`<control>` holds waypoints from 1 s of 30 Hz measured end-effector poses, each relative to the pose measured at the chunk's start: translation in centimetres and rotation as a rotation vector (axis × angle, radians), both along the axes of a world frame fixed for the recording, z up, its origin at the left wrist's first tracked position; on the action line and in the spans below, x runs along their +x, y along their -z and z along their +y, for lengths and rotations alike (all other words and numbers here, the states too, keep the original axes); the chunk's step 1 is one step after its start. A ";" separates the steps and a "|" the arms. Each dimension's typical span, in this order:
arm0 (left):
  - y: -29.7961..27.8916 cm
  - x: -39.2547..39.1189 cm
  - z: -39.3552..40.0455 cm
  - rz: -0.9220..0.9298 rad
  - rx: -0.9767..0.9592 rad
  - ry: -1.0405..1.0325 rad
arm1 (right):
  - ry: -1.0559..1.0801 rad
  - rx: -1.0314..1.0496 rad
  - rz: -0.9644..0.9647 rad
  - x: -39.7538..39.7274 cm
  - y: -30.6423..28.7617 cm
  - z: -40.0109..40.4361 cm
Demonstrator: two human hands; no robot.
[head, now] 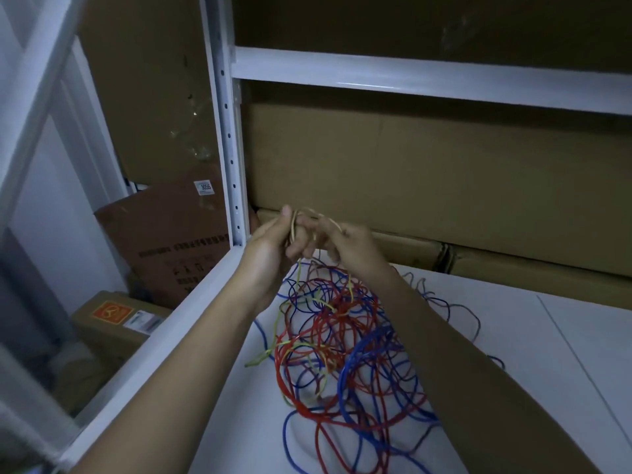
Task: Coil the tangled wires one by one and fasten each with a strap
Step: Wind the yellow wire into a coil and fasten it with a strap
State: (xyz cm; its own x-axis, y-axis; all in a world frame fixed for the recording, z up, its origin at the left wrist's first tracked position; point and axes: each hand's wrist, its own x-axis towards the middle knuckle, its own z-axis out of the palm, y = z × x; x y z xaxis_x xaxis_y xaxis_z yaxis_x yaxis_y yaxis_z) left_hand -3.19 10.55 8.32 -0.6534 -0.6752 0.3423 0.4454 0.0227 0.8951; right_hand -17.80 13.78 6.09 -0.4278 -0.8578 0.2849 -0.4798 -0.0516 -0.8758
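Note:
A tangle of red, blue and yellow-green wires (342,340) lies on the white shelf surface (564,354). Above its far end, my left hand (273,248) holds a small coil of pale yellow wire (297,224) wound around its fingers. My right hand (349,244) pinches the same yellow wire just to the right of that coil. A yellow-green strand (349,285) hangs from the hands down into the tangle. No strap shows.
Cardboard boxes (427,165) fill the back of the shelf right behind my hands. A white metal upright (232,148) and the shelf's left edge rail (178,316) border the tangle. More boxes (164,241) sit lower left, below the shelf.

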 end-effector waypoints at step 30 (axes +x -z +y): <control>-1.4 5.3 4.9 -0.586 -0.737 -0.315 | -0.091 -0.509 0.640 3.5 -5.1 10.6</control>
State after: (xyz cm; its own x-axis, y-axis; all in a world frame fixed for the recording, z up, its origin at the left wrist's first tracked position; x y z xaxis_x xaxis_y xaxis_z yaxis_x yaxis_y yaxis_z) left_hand 2.12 15.41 9.71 -0.6810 -0.5953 0.4264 -0.1851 0.7033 0.6864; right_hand -14.33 24.40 11.18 0.0148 -0.5815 0.8134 -0.8533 -0.4314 -0.2928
